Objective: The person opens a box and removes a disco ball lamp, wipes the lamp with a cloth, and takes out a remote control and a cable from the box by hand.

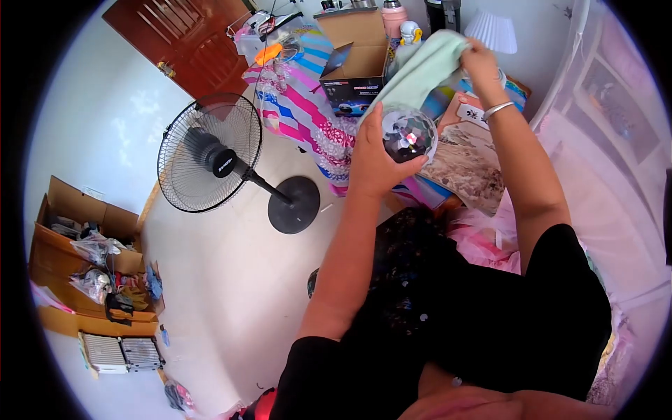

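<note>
My left hand (375, 162) is closed around a disco ball light (411, 135), with a clear faceted dome and dark parts showing inside. Pinched in my right hand (482, 68) is one end of a pale green cloth (424, 68). The cloth stretches down to the left, and its lower end reaches the fingertips of my left hand behind the ball. Whether it touches the ball I cannot tell. A silver bangle (498, 110) circles my right wrist. Behind my hands lies a brown patterned sheet or bag (465, 157) on the table.
An open cardboard box (353, 70) stands on the table's striped cloth (308, 105), near a pink bottle (394, 19) and a white pleated lamp (492, 31). A black floor fan (222, 162) is on my left. Pink netting (595, 161) hangs at right.
</note>
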`<state>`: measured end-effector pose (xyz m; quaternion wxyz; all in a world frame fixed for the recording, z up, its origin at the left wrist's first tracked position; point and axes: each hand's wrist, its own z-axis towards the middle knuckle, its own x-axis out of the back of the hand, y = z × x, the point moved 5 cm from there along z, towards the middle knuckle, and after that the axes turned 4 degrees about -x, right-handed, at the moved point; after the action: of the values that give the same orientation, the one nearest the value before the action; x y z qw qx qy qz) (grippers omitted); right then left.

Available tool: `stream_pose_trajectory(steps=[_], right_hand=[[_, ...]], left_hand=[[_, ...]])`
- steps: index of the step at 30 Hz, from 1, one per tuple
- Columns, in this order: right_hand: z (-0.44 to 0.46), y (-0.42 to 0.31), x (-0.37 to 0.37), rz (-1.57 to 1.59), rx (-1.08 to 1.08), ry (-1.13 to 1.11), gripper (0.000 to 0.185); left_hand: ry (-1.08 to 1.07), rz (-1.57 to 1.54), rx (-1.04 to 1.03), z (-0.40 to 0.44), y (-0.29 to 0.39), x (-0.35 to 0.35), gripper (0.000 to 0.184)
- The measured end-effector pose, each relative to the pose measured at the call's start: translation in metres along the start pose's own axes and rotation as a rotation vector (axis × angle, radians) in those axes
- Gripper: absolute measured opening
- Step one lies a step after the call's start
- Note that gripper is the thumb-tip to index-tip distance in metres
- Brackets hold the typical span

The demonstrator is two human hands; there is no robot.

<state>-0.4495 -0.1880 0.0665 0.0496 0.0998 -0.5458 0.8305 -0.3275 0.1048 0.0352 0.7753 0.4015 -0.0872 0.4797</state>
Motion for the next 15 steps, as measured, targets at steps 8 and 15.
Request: stream_pose_trajectory(steps=[8, 15], right_hand=[[-0.03, -0.073, 0.087, 0.774, 0.214, -0.174, 0.027], [-0.192, -0.084, -0.022, -0.134, 0.915, -0.51, 0.041]], left_hand=[[-0.03, 0.058, 0.067, 0.006, -0.011, -0.008, 0.117], [-0.027, -0.017, 0.072, 0.007, -0.03, -0.019, 0.112]])
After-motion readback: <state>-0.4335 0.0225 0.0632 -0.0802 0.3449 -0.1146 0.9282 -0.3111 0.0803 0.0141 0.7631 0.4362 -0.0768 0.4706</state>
